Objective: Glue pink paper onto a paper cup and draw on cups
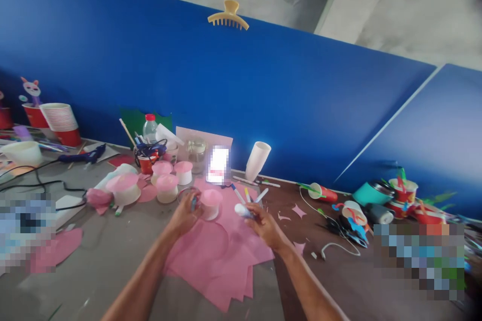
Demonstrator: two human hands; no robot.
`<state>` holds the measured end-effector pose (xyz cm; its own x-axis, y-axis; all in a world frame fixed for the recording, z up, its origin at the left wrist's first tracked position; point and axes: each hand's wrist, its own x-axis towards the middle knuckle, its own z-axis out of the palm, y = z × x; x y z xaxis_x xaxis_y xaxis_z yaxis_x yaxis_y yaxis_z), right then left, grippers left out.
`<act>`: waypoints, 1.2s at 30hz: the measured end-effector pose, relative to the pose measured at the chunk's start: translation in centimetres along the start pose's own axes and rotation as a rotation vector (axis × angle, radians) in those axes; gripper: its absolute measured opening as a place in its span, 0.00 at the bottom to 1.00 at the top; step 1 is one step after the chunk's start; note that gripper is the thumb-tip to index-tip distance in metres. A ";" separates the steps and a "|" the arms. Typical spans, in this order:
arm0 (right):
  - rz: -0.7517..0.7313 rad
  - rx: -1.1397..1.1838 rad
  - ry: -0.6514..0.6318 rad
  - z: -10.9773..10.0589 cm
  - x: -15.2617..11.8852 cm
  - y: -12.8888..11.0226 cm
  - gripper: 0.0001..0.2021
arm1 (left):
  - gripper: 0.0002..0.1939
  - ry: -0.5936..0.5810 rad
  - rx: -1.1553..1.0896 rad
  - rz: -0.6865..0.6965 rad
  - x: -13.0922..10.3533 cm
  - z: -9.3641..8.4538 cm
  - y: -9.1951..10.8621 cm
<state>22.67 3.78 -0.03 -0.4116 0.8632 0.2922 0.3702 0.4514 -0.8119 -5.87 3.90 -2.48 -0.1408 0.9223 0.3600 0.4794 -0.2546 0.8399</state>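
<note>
My right hand (265, 224) is closed around a small tube with a rounded white end (240, 209) and a bluish body, held over pink paper. My left hand (186, 215) has its fingers curled beside a white paper cup with a pink paper top (211, 203). A bit of blue shows at those fingertips, but I cannot make out what it is. Just behind them lies a clear ring (184, 192), partly covered by the hand. Beneath both hands, pink paper sheets (211, 271) overlap, the upper one with a curved cut or outline.
Several pink-topped cups (166, 188) stand left of my hands. A lit phone (218, 164) leans at the back beside a tilted white cup stack (258, 160). Markers (237, 194) lie before it. Farther left is a blue glue gun (85, 155); a teal bottle (371, 193) lies right.
</note>
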 end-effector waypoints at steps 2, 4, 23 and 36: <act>0.098 0.237 0.048 -0.7 -0.7 0.1 0.18 | 0.19 0.004 -0.035 -0.026 0.3 -0.9 0.6; 0.178 0.492 0.089 -0.6 -1.3 0.0 0.21 | 0.20 0.076 -0.092 -0.108 0.4 -1.9 1.6; 0.327 1.205 -0.254 4.2 -3.2 -3.8 0.22 | 0.25 -0.431 -0.594 -0.244 -4.9 3.1 8.8; 0.454 1.145 -0.557 3.7 -3.8 -2.3 0.23 | 0.28 -0.419 -0.572 -0.278 -4.7 2.7 7.9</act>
<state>20.34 -1.37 -1.13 -0.8210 0.5554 -0.1322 -0.2214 -0.5232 -0.8230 0.88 -1.67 1.33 0.2049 0.9786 0.0162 -0.0651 -0.0029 0.9979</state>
